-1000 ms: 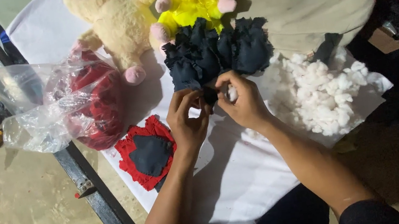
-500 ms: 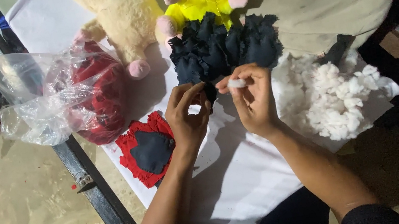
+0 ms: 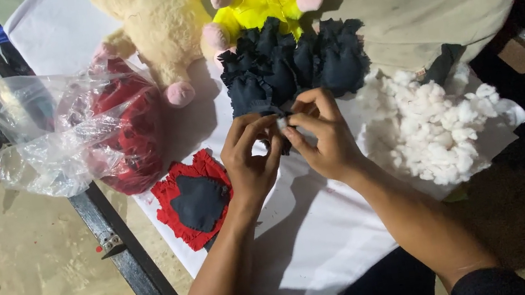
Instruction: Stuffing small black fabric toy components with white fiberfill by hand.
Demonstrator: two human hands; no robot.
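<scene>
Both hands are meeting at centre: left hand (image 3: 252, 159) and right hand (image 3: 317, 134) are pinching a small dark fabric piece (image 3: 281, 124) with white stuffing between fingertips, just below the dark fabric pile (image 3: 294, 59); white stuffing heap (image 3: 437, 132) is lying right.

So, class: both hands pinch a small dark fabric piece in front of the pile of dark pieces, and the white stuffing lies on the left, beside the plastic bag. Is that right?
Not quite. The head view shows the stuffing on the right, away from the plastic bag. The rest holds: left hand and right hand pinch a dark piece in front of the pile.
</scene>
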